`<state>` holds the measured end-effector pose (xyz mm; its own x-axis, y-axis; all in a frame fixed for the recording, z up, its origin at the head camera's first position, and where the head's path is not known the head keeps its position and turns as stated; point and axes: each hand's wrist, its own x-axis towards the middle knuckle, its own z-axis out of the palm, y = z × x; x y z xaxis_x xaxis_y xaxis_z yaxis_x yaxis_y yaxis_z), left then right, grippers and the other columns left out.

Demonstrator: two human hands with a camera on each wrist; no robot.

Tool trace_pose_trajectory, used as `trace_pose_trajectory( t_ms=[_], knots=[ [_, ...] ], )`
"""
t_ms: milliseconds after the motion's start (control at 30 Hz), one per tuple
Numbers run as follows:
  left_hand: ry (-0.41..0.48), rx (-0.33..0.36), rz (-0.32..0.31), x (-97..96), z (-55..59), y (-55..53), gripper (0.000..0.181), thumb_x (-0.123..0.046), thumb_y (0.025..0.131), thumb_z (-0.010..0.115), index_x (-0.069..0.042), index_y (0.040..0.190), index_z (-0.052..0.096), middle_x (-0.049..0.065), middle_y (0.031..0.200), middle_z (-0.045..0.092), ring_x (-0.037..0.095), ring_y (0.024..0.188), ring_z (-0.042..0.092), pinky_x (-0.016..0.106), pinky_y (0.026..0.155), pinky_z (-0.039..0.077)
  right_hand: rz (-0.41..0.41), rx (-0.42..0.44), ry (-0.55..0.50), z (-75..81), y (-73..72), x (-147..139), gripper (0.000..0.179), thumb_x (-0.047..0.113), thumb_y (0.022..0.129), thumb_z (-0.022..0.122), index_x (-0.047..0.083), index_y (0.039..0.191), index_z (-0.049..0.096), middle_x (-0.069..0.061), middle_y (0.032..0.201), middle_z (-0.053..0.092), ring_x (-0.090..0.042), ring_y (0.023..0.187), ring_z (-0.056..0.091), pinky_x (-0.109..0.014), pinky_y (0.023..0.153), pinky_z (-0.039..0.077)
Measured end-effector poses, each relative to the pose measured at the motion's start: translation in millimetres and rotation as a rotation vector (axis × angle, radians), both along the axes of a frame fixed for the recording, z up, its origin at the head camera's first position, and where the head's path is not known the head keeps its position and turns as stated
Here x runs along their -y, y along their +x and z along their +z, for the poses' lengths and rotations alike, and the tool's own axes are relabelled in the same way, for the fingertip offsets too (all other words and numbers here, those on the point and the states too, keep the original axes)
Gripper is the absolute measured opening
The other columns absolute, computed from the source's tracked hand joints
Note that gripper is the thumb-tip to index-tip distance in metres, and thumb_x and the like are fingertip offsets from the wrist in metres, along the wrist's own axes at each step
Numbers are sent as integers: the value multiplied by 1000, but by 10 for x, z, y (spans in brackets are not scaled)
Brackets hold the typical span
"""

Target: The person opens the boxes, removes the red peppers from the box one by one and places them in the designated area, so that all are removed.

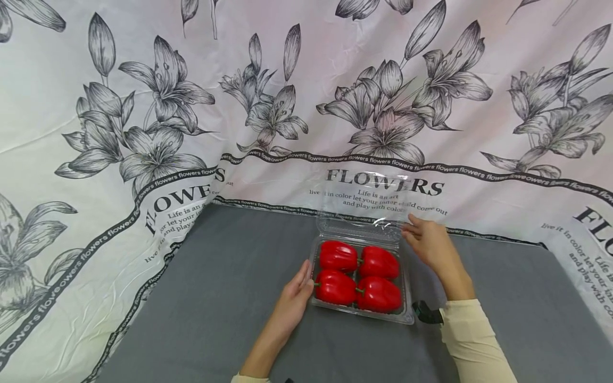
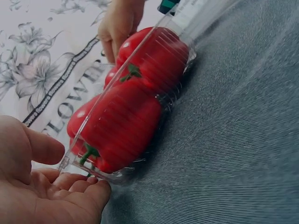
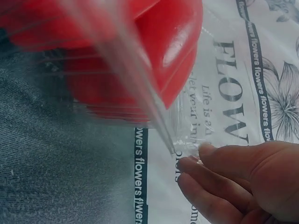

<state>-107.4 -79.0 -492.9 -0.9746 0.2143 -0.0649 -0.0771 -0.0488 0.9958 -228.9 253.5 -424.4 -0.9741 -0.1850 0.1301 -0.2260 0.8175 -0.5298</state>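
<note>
A clear plastic clamshell box (image 1: 407, 290) lies on the grey surface with its hinged lid (image 1: 361, 207) raised at the far side. Several glossy red bell peppers (image 1: 337, 287) with green stems fill the base. My left hand (image 1: 294, 295) holds the box's left side; in the left wrist view its thumb (image 2: 44, 148) lies above the rim and its fingers (image 2: 79, 184) below. At the lid's right edge, my right hand (image 1: 428, 242) pinches the clear plastic between thumb (image 3: 233, 158) and fingers, as the right wrist view shows.
Grey cloth (image 1: 230, 287) covers the table around the box. Behind it and on both sides hangs a white curtain (image 1: 268, 181) printed with lilies and lettering. A dark band (image 1: 428, 313) sits by the right sleeve (image 1: 471, 330).
</note>
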Motion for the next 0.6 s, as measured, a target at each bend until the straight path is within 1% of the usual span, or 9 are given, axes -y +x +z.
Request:
trace_pose_trajectory(
  t_ms=[133, 200, 333, 467, 600],
  knots=[
    [-10, -4, 5, -25, 0, -83, 63, -15, 115, 42, -4, 169, 12, 13, 175, 18, 28, 162, 15, 48, 128, 19, 36, 55, 0, -22, -6, -23, 65, 14, 105, 67, -13, 156, 37, -25, 138, 64, -46, 128, 62, -64, 106, 47],
    [-14, -5, 14, -30, 1, -127, 63, -15, 115, 42, -3, 169, 11, 12, 176, 17, 29, 162, 15, 49, 129, 18, 52, 75, -7, -27, 5, -19, 67, 15, 105, 67, -14, 157, 35, -26, 142, 61, -45, 130, 61, -63, 107, 47],
    [-8, -25, 28, -41, -19, -188, 62, -12, 115, 40, -2, 169, 10, 13, 176, 15, 30, 163, 13, 49, 129, 17, 60, 109, -21, -30, 46, -6, 71, 16, 104, 69, -13, 158, 32, -26, 147, 56, -43, 133, 59, -59, 106, 49],
    [10, -18, 57, -74, -49, -212, 62, -10, 115, 39, -5, 170, 12, 12, 176, 17, 29, 163, 12, 49, 130, 16, 66, 107, -16, -23, 84, -12, 73, 17, 104, 70, -13, 158, 32, -27, 149, 55, -43, 134, 58, -59, 106, 49],
    [25, -12, 88, -132, -52, -209, 61, -10, 114, 38, -8, 170, 14, 11, 176, 18, 29, 163, 12, 51, 130, 15, 74, 82, 6, 3, 152, -36, 75, 20, 104, 70, -15, 158, 31, -29, 149, 53, -44, 133, 58, -60, 106, 48]
  ],
)
